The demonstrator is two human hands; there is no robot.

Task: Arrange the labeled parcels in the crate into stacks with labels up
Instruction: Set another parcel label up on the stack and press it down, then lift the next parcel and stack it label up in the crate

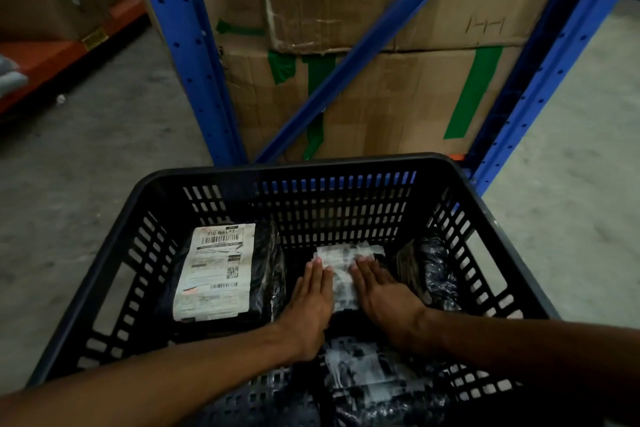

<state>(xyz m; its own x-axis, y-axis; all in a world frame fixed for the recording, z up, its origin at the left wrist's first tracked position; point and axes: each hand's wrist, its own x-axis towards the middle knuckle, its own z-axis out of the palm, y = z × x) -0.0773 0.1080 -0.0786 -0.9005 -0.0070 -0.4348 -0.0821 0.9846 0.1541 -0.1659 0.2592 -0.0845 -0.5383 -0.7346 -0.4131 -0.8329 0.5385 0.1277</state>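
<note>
Nearest, a blurred parcel (360,371) lies by the crate's (242,168) front wall. Beyond it, left hand (310,302) and right hand (384,291) press flat, fingers open, on the middle parcel (341,274), label up (soft, light, slippery film, I judge; take its edges). Farther left sits another labelled parcel (214,270).

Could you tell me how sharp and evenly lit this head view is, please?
Head view: dim overall; the left parcel label reads sharp, the centre parcel under both hands is blurred, the crate interior is dark, and the wide lens tilts the blue rack.
</note>
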